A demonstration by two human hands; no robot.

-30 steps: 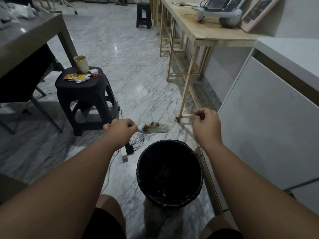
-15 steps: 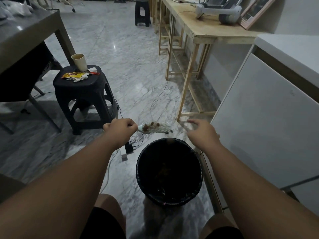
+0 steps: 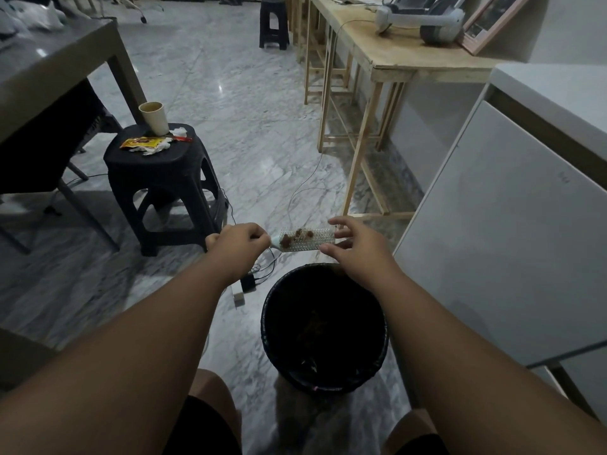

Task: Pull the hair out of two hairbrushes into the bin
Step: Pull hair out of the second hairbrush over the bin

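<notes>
My left hand (image 3: 238, 246) grips the handle of a pale hairbrush (image 3: 307, 239), held level above the far rim of the black bin (image 3: 323, 330). Brown hair clumps (image 3: 295, 237) sit in the bristles near the handle end. My right hand (image 3: 356, 247) is at the brush's far tip with fingers spread apart, thumb and forefinger on either side of the tip, holding nothing. Some brown hair lies inside the bin. A second hairbrush is not visible.
A black plastic stool (image 3: 161, 178) with a paper cup (image 3: 154, 118) and wrappers stands to the left. Cables and a power adapter (image 3: 248, 284) lie on the marble floor beside the bin. A wooden table (image 3: 377, 77) stands ahead, a white cabinet (image 3: 509, 224) on the right.
My right hand let a pulled tuft drop toward the bin, then moved left back to the brush tip with fingers apart. The left hand and brush stayed nearly still.
</notes>
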